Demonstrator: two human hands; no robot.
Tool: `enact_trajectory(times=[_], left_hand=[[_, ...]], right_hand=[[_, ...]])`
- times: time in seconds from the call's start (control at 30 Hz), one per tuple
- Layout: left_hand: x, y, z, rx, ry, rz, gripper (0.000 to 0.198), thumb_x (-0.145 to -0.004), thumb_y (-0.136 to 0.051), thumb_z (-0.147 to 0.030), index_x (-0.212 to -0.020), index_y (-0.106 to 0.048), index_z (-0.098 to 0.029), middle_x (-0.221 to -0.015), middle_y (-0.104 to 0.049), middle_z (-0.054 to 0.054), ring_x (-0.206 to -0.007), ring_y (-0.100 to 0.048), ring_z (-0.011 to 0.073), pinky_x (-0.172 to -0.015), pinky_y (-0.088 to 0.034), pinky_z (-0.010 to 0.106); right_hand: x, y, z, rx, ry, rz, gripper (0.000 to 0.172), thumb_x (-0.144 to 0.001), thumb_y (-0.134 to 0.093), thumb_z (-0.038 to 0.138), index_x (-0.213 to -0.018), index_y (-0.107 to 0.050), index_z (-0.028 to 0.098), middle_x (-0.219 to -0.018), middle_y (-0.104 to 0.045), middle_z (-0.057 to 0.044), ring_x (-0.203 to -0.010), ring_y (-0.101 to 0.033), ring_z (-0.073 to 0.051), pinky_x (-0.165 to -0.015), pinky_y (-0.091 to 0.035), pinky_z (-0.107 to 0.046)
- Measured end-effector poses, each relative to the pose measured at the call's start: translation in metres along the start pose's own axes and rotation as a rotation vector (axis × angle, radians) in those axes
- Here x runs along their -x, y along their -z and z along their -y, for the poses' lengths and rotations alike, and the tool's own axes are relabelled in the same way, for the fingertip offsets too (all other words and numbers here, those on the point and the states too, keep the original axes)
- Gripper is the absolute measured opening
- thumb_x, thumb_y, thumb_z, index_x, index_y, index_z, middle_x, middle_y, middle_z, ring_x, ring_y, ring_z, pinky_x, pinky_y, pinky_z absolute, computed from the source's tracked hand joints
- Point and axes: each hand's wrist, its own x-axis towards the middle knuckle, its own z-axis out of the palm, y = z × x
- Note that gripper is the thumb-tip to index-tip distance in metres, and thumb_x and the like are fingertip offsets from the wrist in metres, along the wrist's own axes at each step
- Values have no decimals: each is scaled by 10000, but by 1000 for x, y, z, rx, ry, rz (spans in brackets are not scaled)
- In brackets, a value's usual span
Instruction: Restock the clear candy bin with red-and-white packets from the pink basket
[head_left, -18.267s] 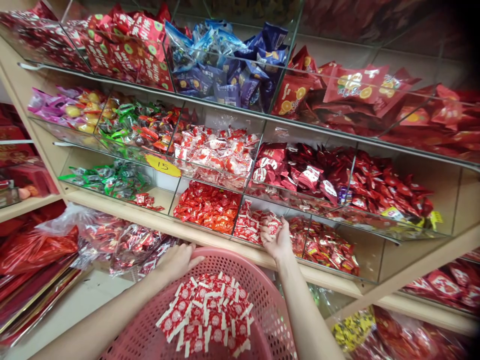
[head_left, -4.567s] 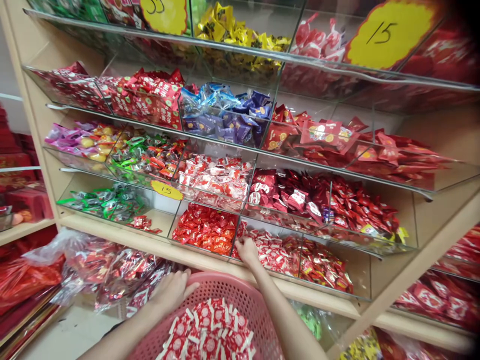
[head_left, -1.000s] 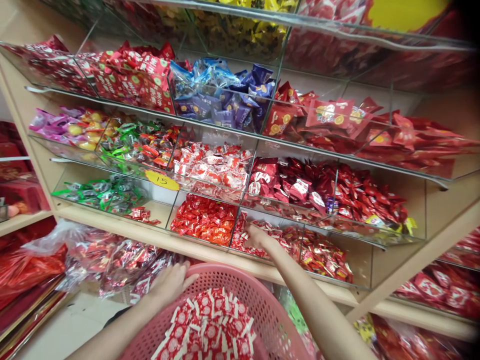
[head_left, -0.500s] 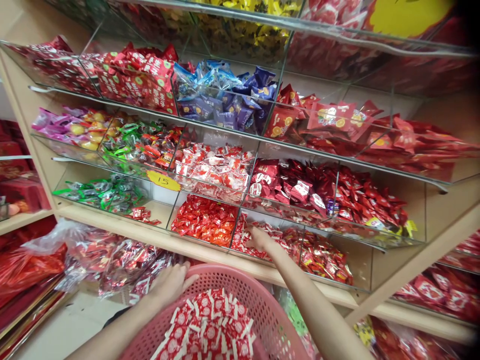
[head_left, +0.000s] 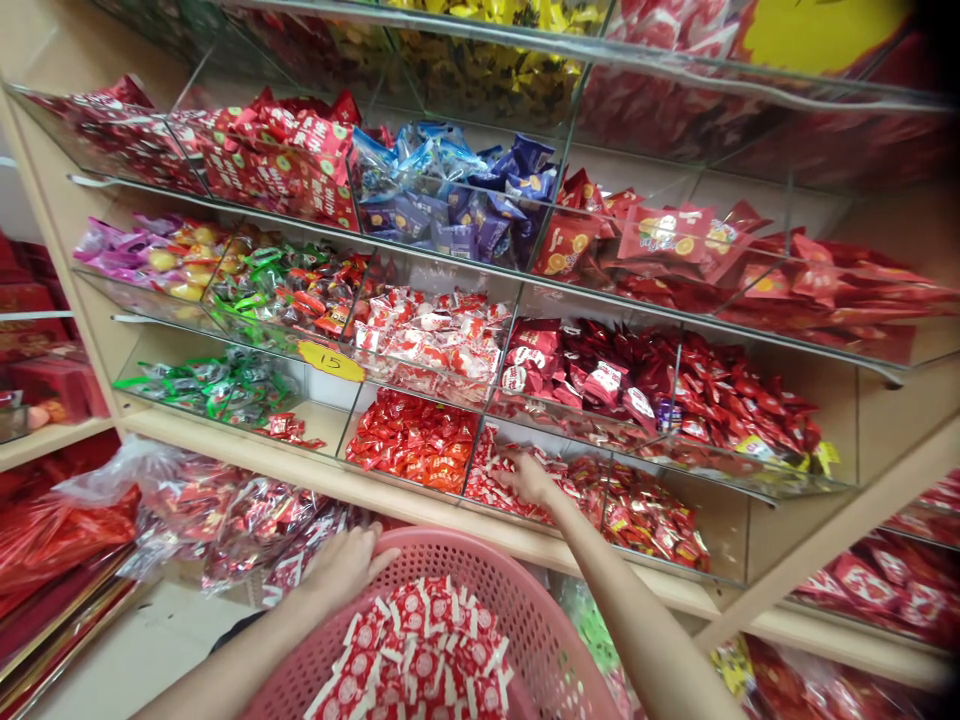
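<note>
The left hand (head_left: 341, 562) is gripping a round pink plastic basket (head_left: 559, 632). Half-curled (hold unclear), the right hand (head_left: 527, 476) is touching shelved red-and-white wrapped candies (head_left: 484, 488).

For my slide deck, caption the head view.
Left hand gripping the rim of a pink basket, right hand among red-and-white packets in a shelf compartment.

Shop: price tag (head_left: 331, 360), candy bins (head_left: 324, 412)
</note>
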Motion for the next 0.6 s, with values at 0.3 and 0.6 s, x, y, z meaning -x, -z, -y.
enact_trajectory(times=[0.3, 0.6], left_hand=[[-2, -3, 0, -22, -14, -9, 543, -876, -211, -546, -998, -531, -124, -850, -616, 118, -829, -589, 336, -700, -449, 470], [-3, -5, 2, -28, -12, -24, 512, -874, -242, -539, -975, -531, -128, -843, -617, 118, -821, -591, 332, -688, -454, 467]], right_hand=[[0, 13, 0, -1767, -477, -146, 37, -834, -507, 211, -807, -505, 186, -644, -561, 27, -506, -508, -61, -462, -462, -160], [8, 9, 2, -2004, -476, -95, 134, -878, -396, 242, -812, -499, 186, -699, -564, 3, -614, -569, -101, -542, -543, -249]])
